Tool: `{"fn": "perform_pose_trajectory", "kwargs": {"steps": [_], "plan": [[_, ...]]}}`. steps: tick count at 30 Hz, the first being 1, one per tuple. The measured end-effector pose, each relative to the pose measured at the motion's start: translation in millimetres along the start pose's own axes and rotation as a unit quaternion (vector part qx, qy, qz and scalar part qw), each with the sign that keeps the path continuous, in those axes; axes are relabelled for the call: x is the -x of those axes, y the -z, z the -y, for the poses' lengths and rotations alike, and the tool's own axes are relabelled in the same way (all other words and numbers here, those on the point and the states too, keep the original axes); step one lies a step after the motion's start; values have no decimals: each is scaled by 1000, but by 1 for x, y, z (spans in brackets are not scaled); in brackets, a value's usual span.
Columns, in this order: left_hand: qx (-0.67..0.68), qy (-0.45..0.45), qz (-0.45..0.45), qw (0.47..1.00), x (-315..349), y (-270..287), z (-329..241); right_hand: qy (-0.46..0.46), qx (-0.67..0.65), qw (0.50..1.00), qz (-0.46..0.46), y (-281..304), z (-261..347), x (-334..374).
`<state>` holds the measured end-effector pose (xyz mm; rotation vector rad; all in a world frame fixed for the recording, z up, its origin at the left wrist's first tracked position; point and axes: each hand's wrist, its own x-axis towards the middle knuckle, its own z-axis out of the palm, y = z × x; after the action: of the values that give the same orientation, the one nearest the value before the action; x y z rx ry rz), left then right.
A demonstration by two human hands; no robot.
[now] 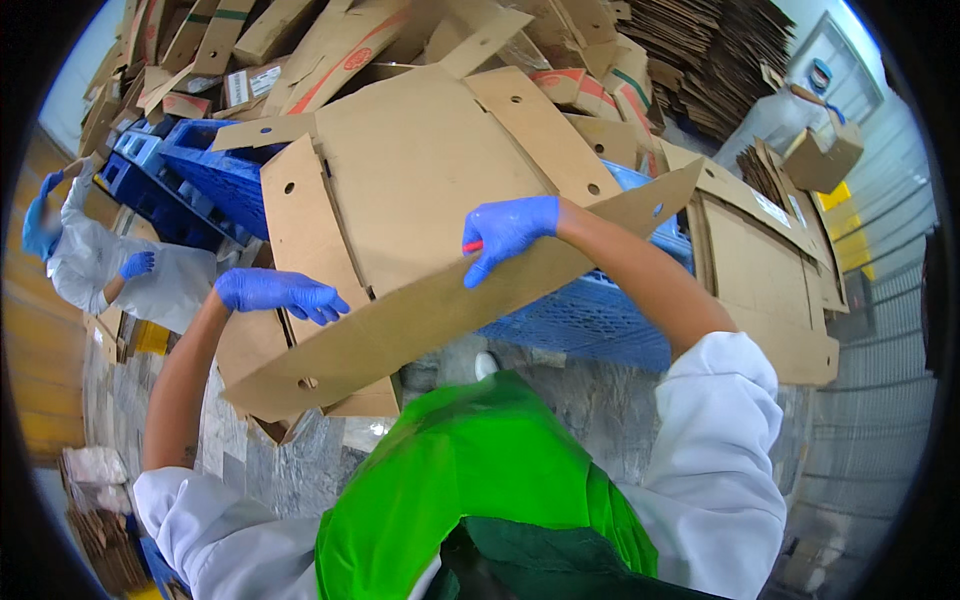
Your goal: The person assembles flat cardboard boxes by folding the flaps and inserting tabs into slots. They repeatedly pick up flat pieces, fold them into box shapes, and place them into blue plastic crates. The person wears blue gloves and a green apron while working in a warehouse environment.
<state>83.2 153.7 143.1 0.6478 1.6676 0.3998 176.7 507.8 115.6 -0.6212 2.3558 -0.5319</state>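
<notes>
An opened-out brown cardboard box (425, 150) lies before me, flaps spread, its long near flap (430, 325) raised across my front. My left hand (283, 294), in a blue glove, is over the left side of the box, fingers stretched loosely to the right and nothing seen in them. Just above the long flap, my right hand (508, 235), gloved alike, is closed round a small red thing (472, 246). Only the red end shows, so its kind is hidden.
Blue plastic pallets (590, 320) support the cardboard. Another flattened box (765, 265) lies to the right. Heaped cartons (350, 60) fill the far side; stacked sheets (720, 60) stand beyond. A co-worker (130, 260) stands left, another person (775, 125) far right, carrying a carton.
</notes>
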Motion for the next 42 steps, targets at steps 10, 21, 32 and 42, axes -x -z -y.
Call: {"fn": "perform_pose_trajectory", "kwargs": {"steps": [10, 21, 32, 42], "plan": [[-237, -65, -598, 763, -39, -99, -2, 217, 192, 873, -393, -50, -98, -85], [-348, -3, -537, 768, -174, -168, -34, 181, 111, 975, -71, 18, -105, -114], [-303, 54, -510, 803, -172, -159, -50, -41, 240, 900, -361, 249, -243, -333], [-242, 80, -475, 843, -175, -167, -49, -154, 185, 937, -254, 258, -289, -422]]}}
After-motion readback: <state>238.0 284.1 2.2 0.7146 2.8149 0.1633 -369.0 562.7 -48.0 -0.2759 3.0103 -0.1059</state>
